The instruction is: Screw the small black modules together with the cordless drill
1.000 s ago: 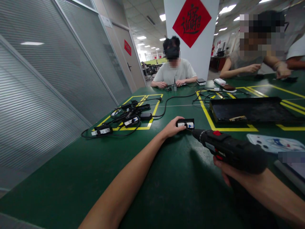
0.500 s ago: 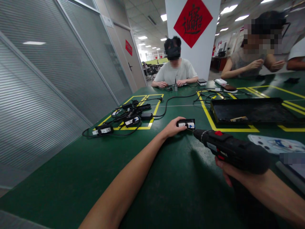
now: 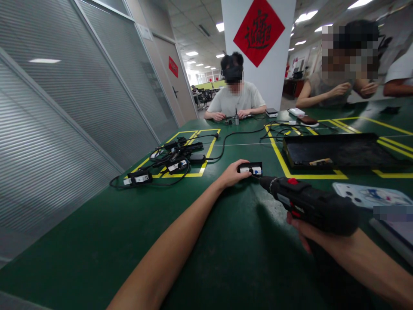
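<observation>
Head view, left hand (image 3: 236,173) pinching a small black case (image 3: 257,165), right hand (image 3: 311,230), partly hidden, apparently curled round a drill (image 3: 316,206).

Left grip (image 3: 235,173) holds a black case (image 3: 256,170), right grip (image 3: 307,229) a drill (image 3: 309,202).

2 bare arms in view, both reaching forward. Left forearm (image 3: 180,234) runs up and right from bottom edge, nearly extended, wrist about straight. Left hand (image 3: 232,173) in a pinch grip, thumb (image 3: 245,175) on near side, forefinger curled over above. Right forearm (image 3: 374,258) angles in from lower right. Right hand (image 3: 308,230) wrapped in a fist grip, partly hidden, set nearer the body and lower than left.
</observation>
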`<move>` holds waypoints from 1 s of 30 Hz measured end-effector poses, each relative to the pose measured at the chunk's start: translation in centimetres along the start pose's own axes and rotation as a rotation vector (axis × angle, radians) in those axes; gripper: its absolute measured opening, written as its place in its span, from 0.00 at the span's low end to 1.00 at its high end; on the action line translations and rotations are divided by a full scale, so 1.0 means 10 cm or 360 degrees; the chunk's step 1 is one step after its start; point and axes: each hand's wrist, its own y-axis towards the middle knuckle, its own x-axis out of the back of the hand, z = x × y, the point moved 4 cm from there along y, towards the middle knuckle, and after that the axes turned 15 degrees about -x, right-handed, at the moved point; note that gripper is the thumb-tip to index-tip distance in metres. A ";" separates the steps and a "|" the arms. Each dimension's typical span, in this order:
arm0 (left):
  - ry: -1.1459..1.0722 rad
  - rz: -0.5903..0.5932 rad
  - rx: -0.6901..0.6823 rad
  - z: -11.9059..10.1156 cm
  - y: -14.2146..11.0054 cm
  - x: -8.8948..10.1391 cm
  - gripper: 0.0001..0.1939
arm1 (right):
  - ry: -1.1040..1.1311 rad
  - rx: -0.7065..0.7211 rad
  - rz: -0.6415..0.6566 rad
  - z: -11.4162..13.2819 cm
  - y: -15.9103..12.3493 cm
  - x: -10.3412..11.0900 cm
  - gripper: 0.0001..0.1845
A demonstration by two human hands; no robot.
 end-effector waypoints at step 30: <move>0.0110 0.0032 0.0001 0.00 0.00 0.01 0.26 | -0.0126 -0.0133 0.0005 -0.14 -0.10 0.07 0.14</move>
